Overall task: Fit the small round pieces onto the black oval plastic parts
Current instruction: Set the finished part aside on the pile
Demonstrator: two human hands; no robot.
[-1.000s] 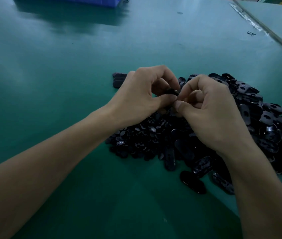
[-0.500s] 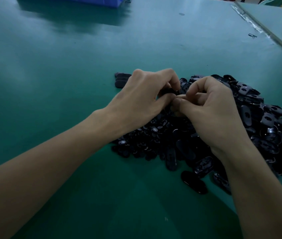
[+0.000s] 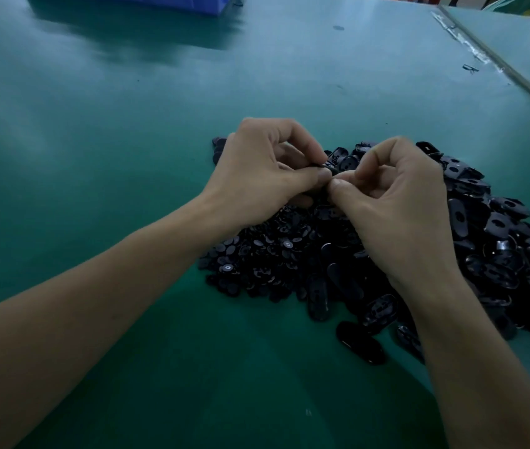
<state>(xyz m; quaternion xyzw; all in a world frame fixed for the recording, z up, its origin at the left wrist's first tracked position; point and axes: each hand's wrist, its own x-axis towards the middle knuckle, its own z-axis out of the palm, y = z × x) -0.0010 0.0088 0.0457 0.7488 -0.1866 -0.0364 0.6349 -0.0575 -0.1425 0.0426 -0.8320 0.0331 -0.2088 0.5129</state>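
We see both hands meeting above the far left side of a heap of dark parts on the green table [image 3: 121, 131]. The left hand [image 3: 257, 176] has its fingers curled and pinches a black oval part [image 3: 330, 164] between thumb and forefinger; only a short glossy end of it shows, with faint pale marks on its top face. The right hand [image 3: 396, 202], fingers likewise curled, pinches at the near end of that same part with thumb tip and forefinger, the two thumbs touching. Whether a small round piece sits under those fingertips we cannot tell. Below the hands, the pile of oval parts [image 3: 497, 241] spreads to the right: flat, shiny black shells with rounded ends, many showing a dark slot or hole in the middle. On the left side of the heap lie the small round pieces [image 3: 257, 254], dull dark discs, a few with a pale centre. One lone oval part [image 3: 361, 342] lies face-down just in front of the heap. A blue bin [image 3: 160, 3] stands at the far edge.
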